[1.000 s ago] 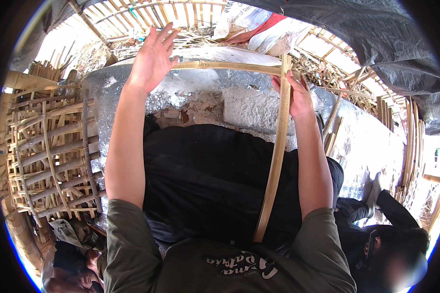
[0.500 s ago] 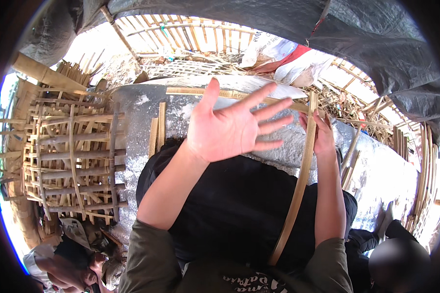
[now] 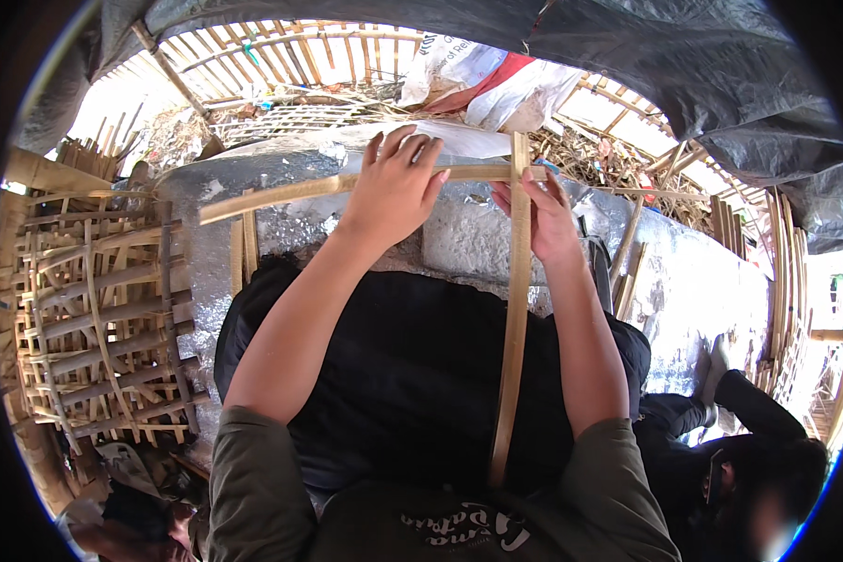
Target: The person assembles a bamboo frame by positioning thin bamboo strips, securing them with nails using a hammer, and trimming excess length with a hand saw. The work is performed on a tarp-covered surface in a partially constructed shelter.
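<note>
My right hand (image 3: 550, 217) pinches two bamboo strips where they cross, its thumb on the near-side face and its fingers partly hidden behind. The lengthwise bamboo strip (image 3: 511, 361) runs from this crossing back toward my body. The crosswise bamboo strip (image 3: 276, 197) stretches out leftward, bent slightly at a node. Over its middle is my left hand (image 3: 395, 187), back up, fingers apart and loosely bent past the far edge, thumb beside the strip. Whether its palm touches the strip is hidden. Black cloth (image 3: 393, 365) covers my lap beneath.
A bamboo lattice (image 3: 103, 318) stands at the left. Silvery sheeting (image 3: 688, 281) lies ahead and to the right, with bamboo pieces (image 3: 628, 281) on it. White and red sacks (image 3: 487, 84) lie at the far side. A person (image 3: 749, 459) sits lower right; another person (image 3: 131, 525) is lower left.
My left hand has turned from a raised, spread palm to back up over the crosswise strip. That strip's left end has come nearer me. The view has shifted; my right hand still pinches the crossing.
</note>
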The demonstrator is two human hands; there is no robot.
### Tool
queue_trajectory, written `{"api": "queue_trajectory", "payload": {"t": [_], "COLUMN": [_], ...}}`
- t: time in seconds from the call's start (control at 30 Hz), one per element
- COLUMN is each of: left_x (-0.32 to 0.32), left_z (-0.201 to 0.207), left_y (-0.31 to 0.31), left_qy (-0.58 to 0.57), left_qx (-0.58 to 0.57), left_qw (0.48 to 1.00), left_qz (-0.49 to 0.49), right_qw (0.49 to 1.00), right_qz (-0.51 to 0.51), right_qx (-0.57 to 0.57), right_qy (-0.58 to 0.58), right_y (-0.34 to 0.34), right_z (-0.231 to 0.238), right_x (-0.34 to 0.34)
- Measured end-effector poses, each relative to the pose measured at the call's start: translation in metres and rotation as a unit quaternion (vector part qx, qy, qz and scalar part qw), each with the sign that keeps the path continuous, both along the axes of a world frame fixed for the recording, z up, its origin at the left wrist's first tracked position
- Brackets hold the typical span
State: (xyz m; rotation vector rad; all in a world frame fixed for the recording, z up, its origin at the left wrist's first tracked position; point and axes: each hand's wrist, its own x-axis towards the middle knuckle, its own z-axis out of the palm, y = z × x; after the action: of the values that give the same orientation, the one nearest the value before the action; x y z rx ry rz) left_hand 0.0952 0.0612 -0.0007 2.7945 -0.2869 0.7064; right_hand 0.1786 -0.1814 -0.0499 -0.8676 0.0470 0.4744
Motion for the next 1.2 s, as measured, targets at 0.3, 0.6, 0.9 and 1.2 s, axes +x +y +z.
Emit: {"api": "queue_trajectory", "payload": {"t": [0.3, 0.6, 0.9, 1.2], "left_x": [0.013, 0.017, 0.018, 0.016], "left_z": [-0.030, -0.035, -0.024, 0.002], "left_y": [-0.012, 0.001, 0.013, 0.025], "left_qy": [0.218, 0.195, 0.162, 0.124], "left_qx": [0.005, -0.066, -0.081, -0.173], "left_qw": [0.976, 0.978, 0.983, 0.977], "left_qz": [0.008, -0.014, -0.009, -0.011], "right_qw": [0.999, 0.981, 0.912, 0.919], "right_qz": [0.021, 0.018, 0.171, 0.132], "right_qx": [-0.036, -0.189, -0.372, -0.365], "right_qy": [0.001, 0.043, -0.034, -0.074], "right_y": [0.008, 0.021, 0.007, 0.011], "right_z": [-0.003, 0.015, 0.031, 0.096], "right_x": [-0.006, -0.028, -0.064, -0.055]}}
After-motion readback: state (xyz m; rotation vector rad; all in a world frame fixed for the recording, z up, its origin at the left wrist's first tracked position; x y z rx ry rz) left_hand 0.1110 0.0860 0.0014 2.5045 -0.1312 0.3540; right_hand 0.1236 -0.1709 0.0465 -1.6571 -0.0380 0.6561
